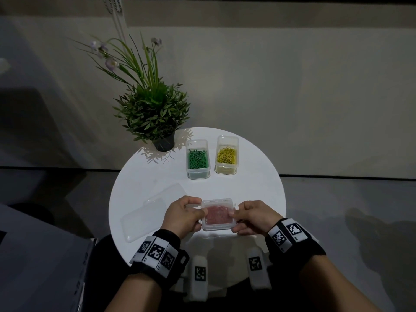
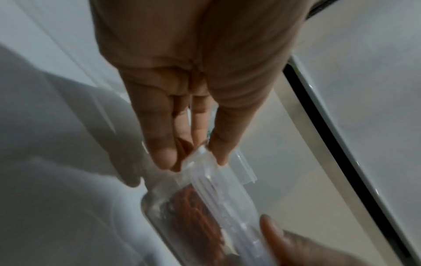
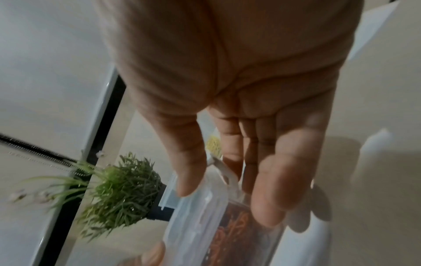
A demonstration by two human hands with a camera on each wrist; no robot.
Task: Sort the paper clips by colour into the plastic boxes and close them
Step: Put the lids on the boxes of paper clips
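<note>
A clear plastic box point(image 1: 218, 214) of red paper clips, with its clear lid on top, sits between both hands near the front of the round white table point(image 1: 258, 176). My left hand point(image 1: 195, 210) grips its left end; in the left wrist view the thumb point(image 2: 218, 151) lies on the lid and the fingers point(image 2: 159, 144) curl under the box point(image 2: 205, 207). My right hand point(image 1: 235, 219) grips the right end, thumb point(image 3: 187, 180) on the lid, fingers point(image 3: 273, 189) beneath. A box of green clips point(image 1: 198, 158) and a box of yellow clips point(image 1: 226, 155) stand side by side further back.
A large clear shallow tray point(image 1: 153, 212) lies on the table's left side, by my left hand. A potted plant point(image 1: 155, 113) stands at the far left rim. The table is small and its edge curves close around the boxes. Floor lies beyond it.
</note>
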